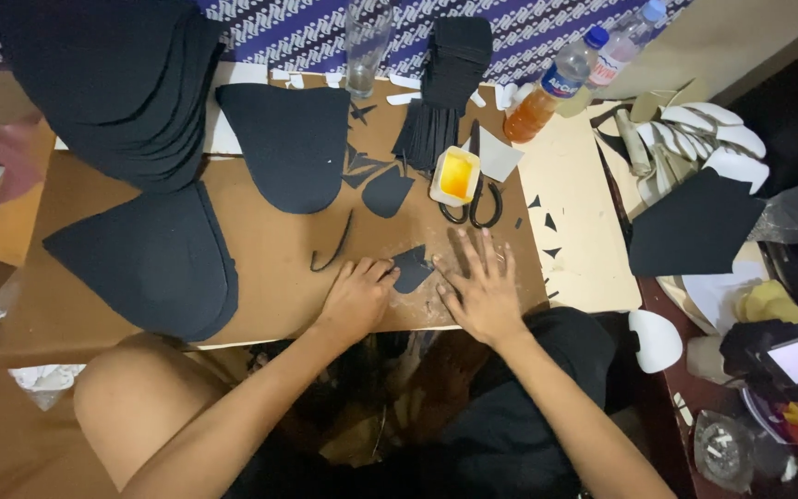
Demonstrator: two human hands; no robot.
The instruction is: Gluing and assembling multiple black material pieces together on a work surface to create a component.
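Note:
A small black foam piece [412, 268] lies on the brown cardboard work board [270, 277], near its front edge. My left hand [356, 298] rests curled on the board with its fingertips touching the left side of that piece. My right hand [479, 290] lies flat with fingers spread just right of the piece, its thumb against the piece's edge. A thin curved black offcut [332, 249] lies just left of my left hand. Neither hand grips anything.
Large black foam shapes [154, 259] [290, 143] and a tall stack [113, 83] fill the left. Black scissors [475, 208] and a small tub of yellow glue [455, 176] sit behind my right hand. A glass [365, 46], two bottles [547, 92], white moulded pieces [713, 139] stand around.

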